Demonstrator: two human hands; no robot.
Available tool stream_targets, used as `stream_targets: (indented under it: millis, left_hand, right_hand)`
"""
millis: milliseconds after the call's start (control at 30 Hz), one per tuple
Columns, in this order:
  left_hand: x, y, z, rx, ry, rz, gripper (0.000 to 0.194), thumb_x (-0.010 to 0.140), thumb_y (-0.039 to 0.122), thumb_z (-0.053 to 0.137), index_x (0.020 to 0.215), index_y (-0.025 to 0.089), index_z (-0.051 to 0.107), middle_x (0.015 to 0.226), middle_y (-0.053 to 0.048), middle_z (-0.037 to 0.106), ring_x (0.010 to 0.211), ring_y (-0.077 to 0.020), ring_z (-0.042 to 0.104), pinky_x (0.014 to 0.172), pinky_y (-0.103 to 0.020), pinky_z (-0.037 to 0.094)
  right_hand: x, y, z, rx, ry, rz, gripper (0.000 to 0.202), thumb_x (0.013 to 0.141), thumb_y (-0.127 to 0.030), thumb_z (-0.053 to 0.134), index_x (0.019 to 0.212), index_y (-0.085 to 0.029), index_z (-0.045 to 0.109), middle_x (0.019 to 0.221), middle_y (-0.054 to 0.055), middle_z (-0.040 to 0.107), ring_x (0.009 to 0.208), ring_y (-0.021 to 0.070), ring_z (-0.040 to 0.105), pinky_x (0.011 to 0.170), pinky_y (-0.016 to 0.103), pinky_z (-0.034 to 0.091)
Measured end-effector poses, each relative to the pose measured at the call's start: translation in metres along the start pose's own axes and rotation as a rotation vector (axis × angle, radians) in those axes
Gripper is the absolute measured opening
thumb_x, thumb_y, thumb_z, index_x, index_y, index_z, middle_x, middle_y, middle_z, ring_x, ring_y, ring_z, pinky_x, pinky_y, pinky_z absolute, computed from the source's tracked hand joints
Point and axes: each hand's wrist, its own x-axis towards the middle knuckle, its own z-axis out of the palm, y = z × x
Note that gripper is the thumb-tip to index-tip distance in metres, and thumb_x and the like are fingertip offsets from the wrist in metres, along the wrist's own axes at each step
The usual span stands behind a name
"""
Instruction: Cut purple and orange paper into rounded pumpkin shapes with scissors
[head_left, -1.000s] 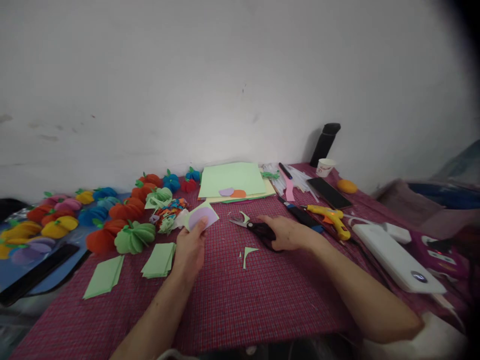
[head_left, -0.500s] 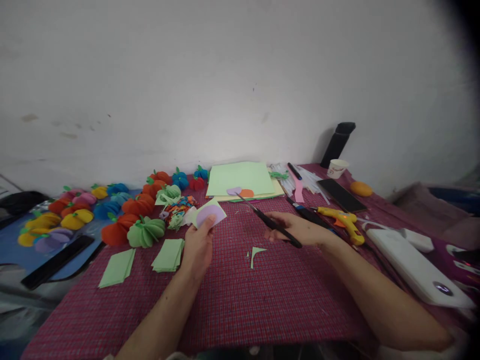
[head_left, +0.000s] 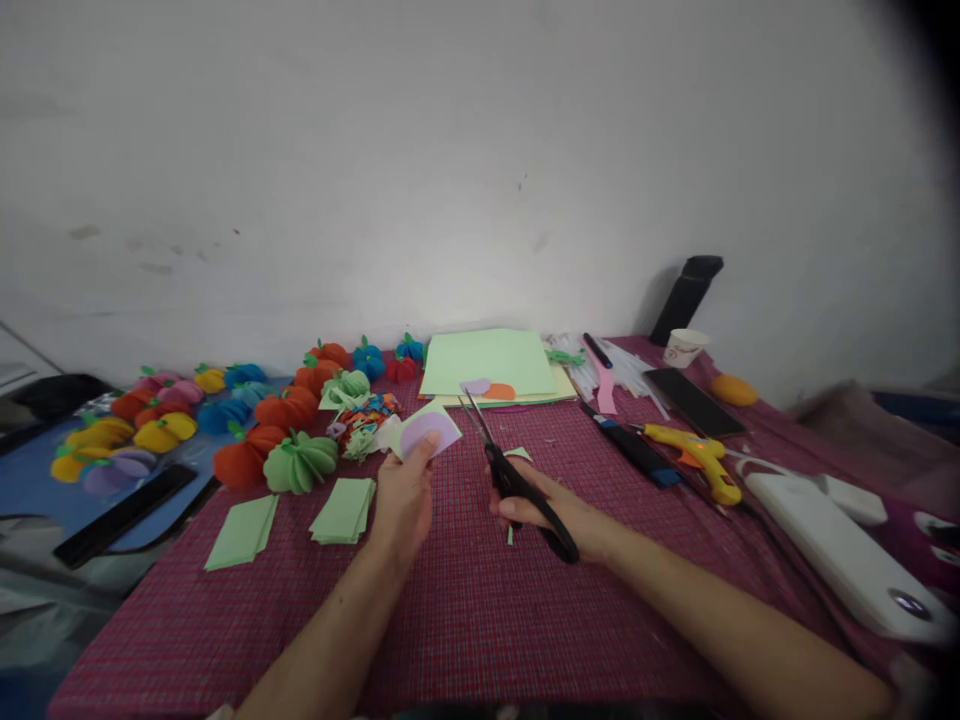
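Between the thumb and fingers of my left hand (head_left: 406, 495) is a light green paper piece (head_left: 448, 434) with a purple rounded shape (head_left: 417, 430) lying on it. My right hand (head_left: 551, 512) is closed around the black handles of the scissors (head_left: 517, 482). The scissor blades are slightly apart and point up and left, just right of the paper and not touching it. A green paper scrap (head_left: 519, 453) lies behind my right hand, and part of another shows below it.
Two green paper stacks (head_left: 241, 532) (head_left: 343, 511) and colourful paper pumpkins (head_left: 300, 462) sit left. Large green sheets (head_left: 487, 360) lie at the back. On the right are a yellow glue gun (head_left: 696, 459), a phone (head_left: 694, 403), a paper cup (head_left: 685, 347) and a white device (head_left: 844, 555).
My right hand has moved left and down with the scissors, whose blades now point more upward, nearer the paper. The view has shifted slightly. My left hand still holds the paper.
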Motion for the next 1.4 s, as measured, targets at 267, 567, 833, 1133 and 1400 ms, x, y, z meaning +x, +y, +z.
stream_targets:
  millis: [267,567,833,1133,1400]
  left_hand:
    - [-0.006,0.002,0.000,0.031,-0.034,0.000,0.027,0.057,0.021,0.070,0.081,0.014,0.063,0.075,-0.001,0.065,0.064,-0.0091,0.056,0.058,-0.021,0.040]
    - [-0.012,0.000,0.002,0.066,-0.053,-0.002,0.021,0.057,0.024,0.070,0.074,0.013,0.062,0.071,-0.001,0.064,0.065,-0.0107,0.056,0.060,-0.023,0.040]
    - [-0.014,-0.002,0.003,0.057,-0.047,-0.021,0.022,0.059,0.022,0.069,0.078,0.015,0.062,0.074,0.000,0.064,0.065,-0.0105,0.056,0.061,-0.023,0.040]
    - [-0.014,-0.004,0.000,0.065,-0.078,-0.013,0.020,0.061,0.022,0.067,0.079,0.014,0.062,0.075,-0.001,0.064,0.065,-0.0103,0.055,0.059,-0.023,0.040]
    - [-0.012,-0.003,-0.001,0.066,-0.075,-0.018,0.024,0.060,0.023,0.068,0.082,0.015,0.062,0.078,-0.001,0.064,0.065,-0.0107,0.056,0.058,-0.022,0.039]
  right_hand:
    - [0.000,0.011,0.023,0.083,0.013,0.042,0.034,0.074,-0.036,0.059,0.098,-0.017,0.043,0.076,0.000,0.051,0.066,0.0115,0.049,0.062,0.026,0.037]
    - [0.001,0.020,0.033,0.114,0.022,0.000,0.037,0.074,-0.036,0.059,0.102,-0.017,0.043,0.077,0.001,0.052,0.067,0.0119,0.050,0.064,0.027,0.039]
    - [0.003,0.025,0.034,0.113,0.045,-0.020,0.032,0.075,-0.033,0.059,0.100,-0.018,0.044,0.077,0.000,0.049,0.064,0.0108,0.049,0.061,0.026,0.039]
    - [0.004,0.022,0.034,0.110,0.056,-0.004,0.036,0.073,-0.035,0.061,0.100,-0.019,0.044,0.074,-0.003,0.045,0.061,0.0095,0.047,0.058,0.024,0.038]
    - [0.002,0.021,0.030,0.112,0.022,-0.023,0.036,0.076,-0.034,0.058,0.105,-0.018,0.043,0.076,0.000,0.050,0.065,0.0111,0.050,0.062,0.026,0.039]
